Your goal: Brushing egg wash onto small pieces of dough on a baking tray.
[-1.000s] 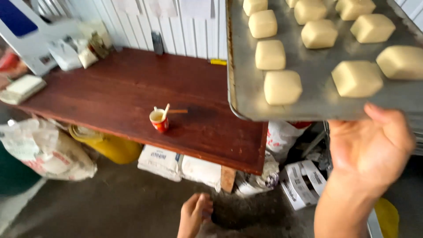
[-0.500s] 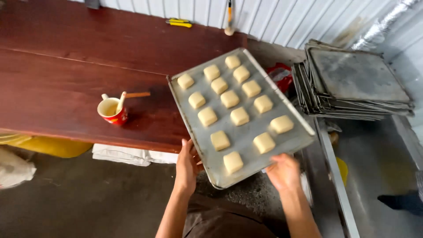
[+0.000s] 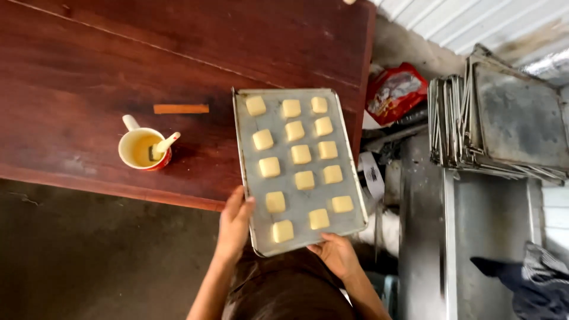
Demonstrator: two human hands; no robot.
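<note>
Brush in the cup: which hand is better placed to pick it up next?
Probably the left hand. It grips the baking tray's left edge, on the side where the cup with the brush stands. The right hand holds the tray's near edge, farther away, and would have to cross the tray.

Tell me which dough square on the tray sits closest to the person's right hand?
The dough square in the tray's nearest row, middle column; it lies just above the right hand gripping the near edge.
</note>
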